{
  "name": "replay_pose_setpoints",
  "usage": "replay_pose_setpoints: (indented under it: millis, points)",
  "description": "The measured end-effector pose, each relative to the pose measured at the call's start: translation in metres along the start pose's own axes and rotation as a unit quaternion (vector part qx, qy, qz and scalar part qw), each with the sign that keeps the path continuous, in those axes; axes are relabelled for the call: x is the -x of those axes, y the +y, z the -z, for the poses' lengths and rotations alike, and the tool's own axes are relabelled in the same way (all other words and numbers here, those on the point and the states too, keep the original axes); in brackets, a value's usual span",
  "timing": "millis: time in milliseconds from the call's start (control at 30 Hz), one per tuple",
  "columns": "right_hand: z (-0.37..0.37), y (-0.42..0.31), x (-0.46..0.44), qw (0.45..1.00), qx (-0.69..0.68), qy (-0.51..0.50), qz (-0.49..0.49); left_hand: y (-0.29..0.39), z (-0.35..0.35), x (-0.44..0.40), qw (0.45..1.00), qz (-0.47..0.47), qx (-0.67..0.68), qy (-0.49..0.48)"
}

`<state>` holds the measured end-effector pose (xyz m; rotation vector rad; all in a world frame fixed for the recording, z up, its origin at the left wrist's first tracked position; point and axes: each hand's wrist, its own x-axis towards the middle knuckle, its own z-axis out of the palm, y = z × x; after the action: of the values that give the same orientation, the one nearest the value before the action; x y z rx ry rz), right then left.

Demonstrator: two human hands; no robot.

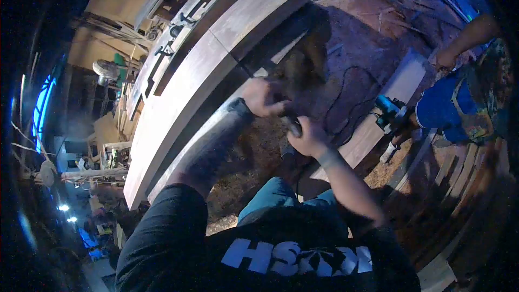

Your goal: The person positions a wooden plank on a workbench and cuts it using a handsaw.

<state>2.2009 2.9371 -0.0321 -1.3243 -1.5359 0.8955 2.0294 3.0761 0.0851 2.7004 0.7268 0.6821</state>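
My left hand is closed beside the near edge of a long pale wooden beam; what its fingers hold is hidden. From near its knuckles a thin dark line runs across the beam's top; I cannot tell whether it is a rod, a cord or a mark. Just below, my right hand is wrapped around a dark rounded handle. That handle reaches up toward the left fingers. The rest of whatever it belongs to is in shadow.
Black clamps lie on timber beyond the beam. At the right, a co-worker's hand is near a pale board, with a teal power tool by their leg. A dark cable crosses the debris-strewn ground. Wood strips lie lower right.
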Motion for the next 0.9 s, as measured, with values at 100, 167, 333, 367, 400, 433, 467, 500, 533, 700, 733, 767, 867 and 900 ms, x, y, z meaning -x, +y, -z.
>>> replay_pose_setpoints:
  millis: [100,167,333,367,400,433,467,500,533,700,733,767,867,900]
  points:
    - [0.063,-0.030,0.068,0.999,0.001,-0.017,0.036,0.057,-0.024,0.009,0.995,-0.006,0.067,-0.077]
    - [0.091,-0.048,0.099,0.998,-0.008,-0.062,0.007,0.108,-0.032,0.004,0.986,-0.079,0.126,-0.079]
    - [-0.007,0.022,0.007,0.999,0.031,0.004,-0.003,-0.011,-0.005,0.000,0.977,0.059,0.075,-0.189]
    - [-0.009,0.033,-0.016,0.998,0.057,-0.004,0.037,-0.026,0.000,-0.007,0.971,0.094,0.057,-0.213]
    - [-0.010,0.029,-0.025,0.994,0.078,-0.012,0.071,-0.018,0.006,-0.012,0.971,0.092,0.045,-0.216]
    - [-0.005,0.023,-0.015,0.996,0.071,-0.013,0.043,-0.008,0.011,-0.017,0.971,0.088,0.038,-0.220]
    - [0.006,0.017,0.002,0.998,0.067,-0.014,0.018,0.000,0.014,-0.022,0.971,0.085,0.031,-0.220]
    - [0.024,0.003,0.015,0.998,0.065,-0.013,-0.005,0.008,-0.003,-0.011,0.980,0.061,0.088,-0.167]
    - [0.044,-0.009,0.037,0.999,0.029,-0.008,0.038,0.026,-0.025,0.005,0.982,0.037,0.147,-0.112]
    - [0.065,-0.017,0.074,0.996,-0.001,-0.087,-0.020,0.045,-0.036,0.021,0.976,0.013,0.131,-0.176]
    - [0.043,0.010,0.055,0.996,0.034,-0.085,-0.009,0.004,-0.051,0.036,0.960,0.062,0.110,-0.250]
    - [0.020,0.036,0.035,0.994,0.069,-0.083,0.003,-0.014,-0.045,0.026,0.956,0.080,0.088,-0.268]
    - [0.002,0.033,0.001,0.999,0.036,-0.007,0.018,-0.014,-0.016,-0.003,0.986,0.041,0.028,-0.157]
    - [0.012,0.018,0.004,1.000,0.003,0.025,0.016,-0.012,-0.021,0.007,0.997,-0.005,0.004,-0.073]
